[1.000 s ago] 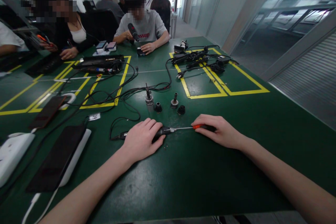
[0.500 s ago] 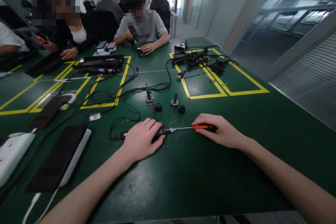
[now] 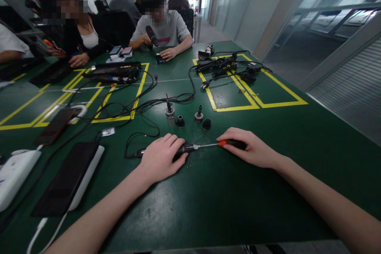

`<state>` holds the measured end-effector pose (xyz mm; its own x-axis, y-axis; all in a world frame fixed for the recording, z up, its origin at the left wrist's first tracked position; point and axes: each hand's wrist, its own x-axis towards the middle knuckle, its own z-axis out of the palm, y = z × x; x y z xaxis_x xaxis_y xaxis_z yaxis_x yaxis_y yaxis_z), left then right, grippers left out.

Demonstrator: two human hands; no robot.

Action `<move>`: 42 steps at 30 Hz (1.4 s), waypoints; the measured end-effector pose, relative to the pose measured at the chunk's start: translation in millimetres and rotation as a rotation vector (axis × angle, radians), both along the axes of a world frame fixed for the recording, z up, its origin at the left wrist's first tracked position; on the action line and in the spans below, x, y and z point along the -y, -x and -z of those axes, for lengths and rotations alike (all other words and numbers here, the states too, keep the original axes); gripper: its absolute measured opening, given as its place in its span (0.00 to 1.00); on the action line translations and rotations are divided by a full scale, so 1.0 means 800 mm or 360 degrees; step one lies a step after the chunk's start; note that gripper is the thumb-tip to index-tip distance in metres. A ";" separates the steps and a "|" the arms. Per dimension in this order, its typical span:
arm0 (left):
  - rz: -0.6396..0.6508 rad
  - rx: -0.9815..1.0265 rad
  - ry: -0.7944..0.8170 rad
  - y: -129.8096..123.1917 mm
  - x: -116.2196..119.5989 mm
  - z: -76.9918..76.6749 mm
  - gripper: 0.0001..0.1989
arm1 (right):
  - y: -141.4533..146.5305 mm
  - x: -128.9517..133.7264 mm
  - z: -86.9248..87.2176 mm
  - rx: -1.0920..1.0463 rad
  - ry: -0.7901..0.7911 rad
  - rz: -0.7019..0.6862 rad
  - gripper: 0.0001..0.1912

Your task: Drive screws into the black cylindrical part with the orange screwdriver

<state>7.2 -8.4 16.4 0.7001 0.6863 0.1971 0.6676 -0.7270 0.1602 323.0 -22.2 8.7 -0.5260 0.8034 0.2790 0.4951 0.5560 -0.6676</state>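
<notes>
Clasping a corded tool [image 3: 182,149] on the near half of the table [image 3: 208,210], the left hand [image 3: 162,152] faces the right hand [image 3: 250,147] pinching a screwdriver [image 3: 222,143], with broad room before the near edge.

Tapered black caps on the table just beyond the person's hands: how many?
2: the left cap stands just right of the taller metal shaft piece, the right cap just right of the shorter one. None appears hidden.

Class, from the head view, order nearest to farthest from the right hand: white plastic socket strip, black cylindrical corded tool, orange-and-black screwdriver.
1. Screwdriver: in the right hand.
2. Corded tool: under the left hand.
3. Socket strip: far left.
</notes>
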 end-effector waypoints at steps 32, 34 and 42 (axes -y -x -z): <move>-0.0010 -0.0160 0.0010 -0.003 0.002 -0.005 0.12 | 0.000 0.000 0.004 0.0066 -0.0066 -0.0033 0.10; -0.0007 -0.0146 0.0013 -0.002 0.002 -0.005 0.12 | 0.000 0.001 0.003 0.0104 -0.0040 -0.0026 0.10; 0.0001 -0.0033 0.0032 0.001 0.000 -0.004 0.12 | 0.003 0.002 0.002 0.0048 -0.0070 -0.0063 0.12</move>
<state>6.7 -8.8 19.7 0.7041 0.6897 0.1688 0.6707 -0.7241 0.1609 320.5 -24.1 7.1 -0.5657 0.7692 0.2970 0.4915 0.6038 -0.6275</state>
